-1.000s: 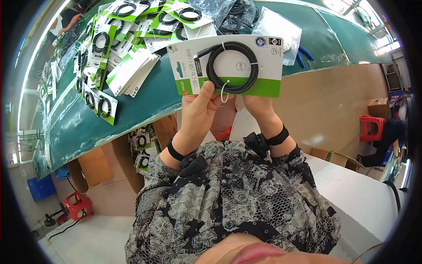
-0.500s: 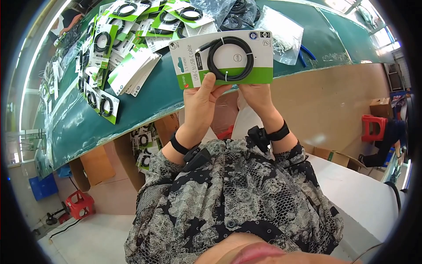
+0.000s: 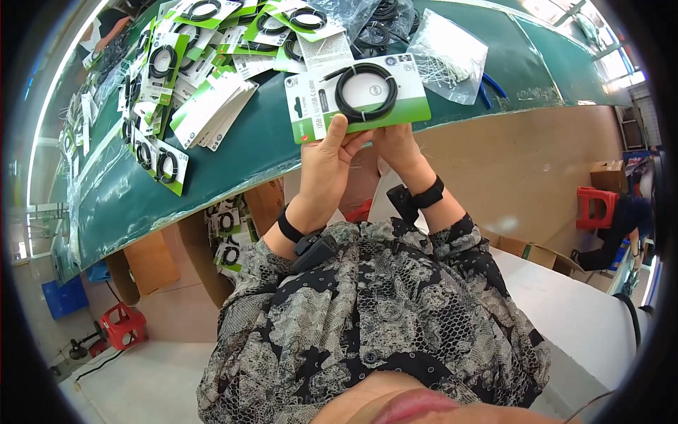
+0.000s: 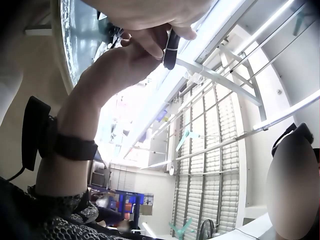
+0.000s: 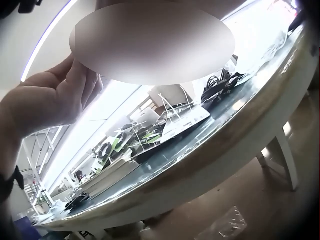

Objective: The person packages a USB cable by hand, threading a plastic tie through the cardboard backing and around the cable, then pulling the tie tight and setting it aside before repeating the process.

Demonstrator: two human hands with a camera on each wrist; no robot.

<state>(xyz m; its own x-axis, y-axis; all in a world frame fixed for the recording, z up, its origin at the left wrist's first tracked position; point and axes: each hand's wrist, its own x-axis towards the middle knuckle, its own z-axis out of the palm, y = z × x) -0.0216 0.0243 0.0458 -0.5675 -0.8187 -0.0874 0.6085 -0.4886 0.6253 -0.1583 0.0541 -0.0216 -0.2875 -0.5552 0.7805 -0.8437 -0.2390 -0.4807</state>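
A white and green retail card point(image 3: 417, 88) with a coiled black USB-C cable point(image 3: 390, 92) on its front is held up over the table's near edge in the head view. My left hand point(image 3: 326, 166) grips its lower left part, thumb on the front face. A small white tie circles the coil's bottom near that thumb. At the card's lower edge is my right hand point(image 3: 399, 150), its fingers hidden behind the card; I cannot tell what they hold. In the left wrist view, the right hand's fingers point(image 4: 155, 47) are bent beside the black coil point(image 4: 171, 52).
Many carded cables point(image 3: 164, 63) lie heaped on the green table point(image 3: 127, 212), with a fanned stack of cards point(image 3: 215, 109) nearer. A bag of white ties point(image 3: 448, 60), a bag of black cables point(image 3: 381, 28) and blue-handled pliers point(image 3: 491, 88) lie beyond. A box point(image 3: 201, 247) stands below the edge.
The white tie's loose loop has drawn tight against the coil. The card has risen slightly and now tilts, its right end farther away. My right hand has shifted left, toward the left hand.
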